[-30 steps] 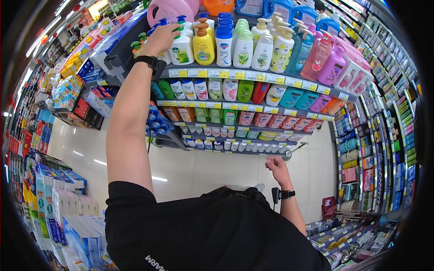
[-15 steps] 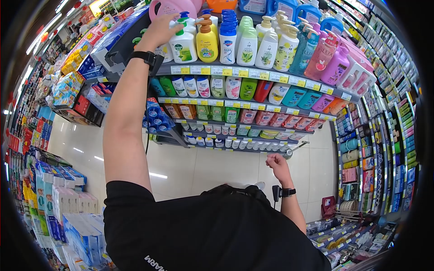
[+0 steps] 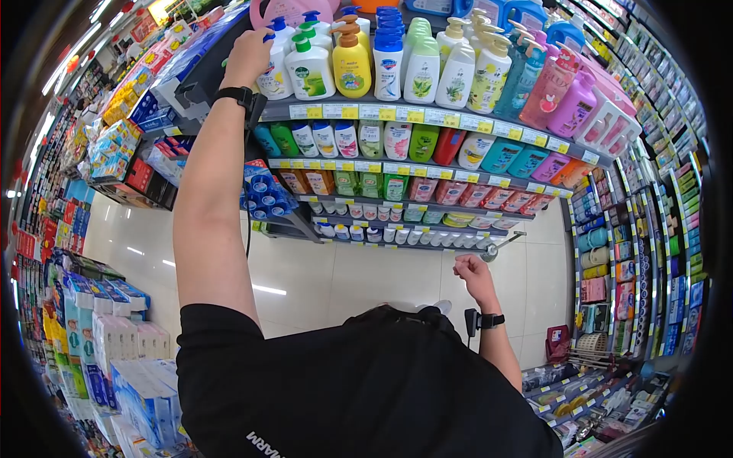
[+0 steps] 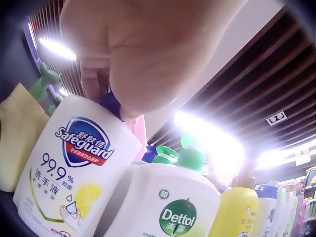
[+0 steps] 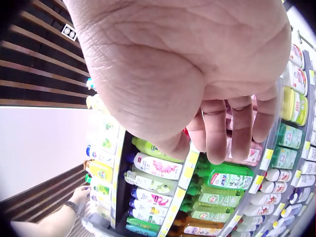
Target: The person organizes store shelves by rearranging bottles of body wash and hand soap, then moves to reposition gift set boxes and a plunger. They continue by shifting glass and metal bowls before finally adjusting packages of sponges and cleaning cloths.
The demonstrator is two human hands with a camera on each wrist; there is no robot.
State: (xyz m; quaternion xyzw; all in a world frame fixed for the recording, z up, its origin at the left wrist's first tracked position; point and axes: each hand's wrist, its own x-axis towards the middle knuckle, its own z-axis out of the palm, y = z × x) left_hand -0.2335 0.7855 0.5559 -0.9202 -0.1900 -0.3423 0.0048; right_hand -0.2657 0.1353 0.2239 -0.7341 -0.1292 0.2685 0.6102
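At the left end of the top shelf, my left hand (image 3: 250, 59) reaches up to a white Safeguard hand wash bottle (image 3: 275, 76). The left wrist view shows the thumb and fingers closed around the blue pump top of this Safeguard bottle (image 4: 74, 163), which leans in that view; the palm hides much of the pump. Just right of it stands a white Dettol bottle (image 3: 310, 75) with a green pump, then a yellow pump bottle (image 3: 351, 69). My right hand (image 3: 476, 278) hangs low in front of the shelves, fingers loosely curled, holding nothing.
Lower shelves hold rows of shampoo bottles (image 3: 324, 139) behind price-label strips (image 3: 412, 116). More pump bottles (image 3: 489, 76) line the top shelf to the right. A blue multipack (image 3: 267, 195) hangs at the shelf's left end. Stacked tissue packs (image 3: 141, 397) stand at left.
My left hand has moved left and slightly down, from over the Dettol bottle's pump to the Safeguard bottle's pump. The right hand stays almost where it was.
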